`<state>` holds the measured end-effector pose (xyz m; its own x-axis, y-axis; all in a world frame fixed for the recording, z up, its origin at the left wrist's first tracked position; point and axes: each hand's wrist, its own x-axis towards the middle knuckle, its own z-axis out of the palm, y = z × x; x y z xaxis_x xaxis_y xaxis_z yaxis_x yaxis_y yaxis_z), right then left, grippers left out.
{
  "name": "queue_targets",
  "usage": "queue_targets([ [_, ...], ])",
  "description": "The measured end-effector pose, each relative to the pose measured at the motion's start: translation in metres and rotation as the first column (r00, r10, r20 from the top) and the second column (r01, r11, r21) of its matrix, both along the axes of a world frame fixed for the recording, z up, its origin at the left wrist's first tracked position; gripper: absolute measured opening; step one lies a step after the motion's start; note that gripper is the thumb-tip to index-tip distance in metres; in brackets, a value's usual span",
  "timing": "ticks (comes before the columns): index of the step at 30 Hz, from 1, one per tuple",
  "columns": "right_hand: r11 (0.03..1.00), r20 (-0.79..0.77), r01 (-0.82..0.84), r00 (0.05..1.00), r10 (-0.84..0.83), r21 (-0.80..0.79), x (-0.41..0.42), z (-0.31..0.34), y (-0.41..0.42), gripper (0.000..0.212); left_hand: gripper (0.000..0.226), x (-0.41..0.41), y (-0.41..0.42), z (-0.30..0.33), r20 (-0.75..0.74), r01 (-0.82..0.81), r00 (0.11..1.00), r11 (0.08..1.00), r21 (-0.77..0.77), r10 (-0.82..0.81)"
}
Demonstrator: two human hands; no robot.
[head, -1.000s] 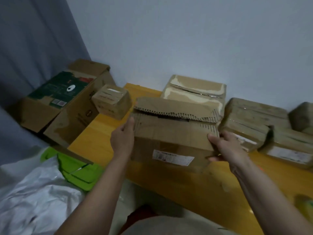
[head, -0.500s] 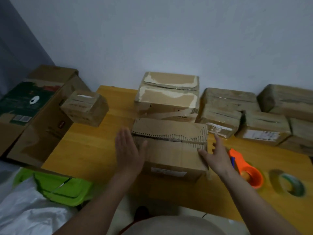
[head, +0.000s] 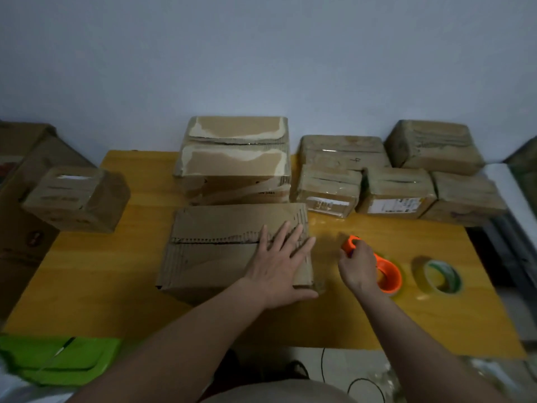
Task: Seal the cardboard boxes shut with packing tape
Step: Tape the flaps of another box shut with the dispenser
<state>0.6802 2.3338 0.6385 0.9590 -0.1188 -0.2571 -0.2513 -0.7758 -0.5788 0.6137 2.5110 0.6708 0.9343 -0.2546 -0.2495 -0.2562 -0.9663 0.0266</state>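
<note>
**Front box closed but untaped; dispenser just being taken up**

The left hand [head: 280,264] lies flat, fingers straight and spread, on the right end of the front cardboard box [head: 235,251], pressing its flaps down. The box sits near the front middle of the desk [head: 96,274], and its centre seam shows a ragged, torn edge with no fresh strip of tape across it that I can make out. The right hand [head: 359,266] has its fingers curled round the orange tape dispenser [head: 385,271], which rests on the desk just right of the box; a spare roll of tape [head: 441,276] lies a little farther right.

Along the wall, the small boxes at the back right [head: 398,173] look glossy with tape, so they appear done (the larger box [head: 235,158] behind the front one is harder to judge). By my reading, this box's sealing has yet to start: the tape must be brought to the seam and run along it.
</note>
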Motion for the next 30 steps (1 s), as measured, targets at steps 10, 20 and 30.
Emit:
queue_targets([
  [10, 0.961, -0.321, -0.001, 0.943, -0.091, -0.275, 0.0, -0.053, -0.049, 0.045, 0.091, 0.002, 0.0, 0.002, 0.011, -0.025, 1.0, 1.0, -0.011, 0.025],
  [20, 0.884, -0.137, 0.023, 0.989, 0.047, 0.466, -0.004, 0.011, -0.063, 0.013, 0.088, 0.003, 0.014, 0.009, 0.018, 0.005, 1.0, 0.988, -0.155, -0.002],
  [30, 0.569, -0.023, -0.336, 0.847, 0.531, 0.75, -0.006, 0.109, -0.063, 0.036, 0.045, 0.06, 0.014, 0.111, -0.473, -0.566, 0.798, 0.192, -0.802, 0.375],
])
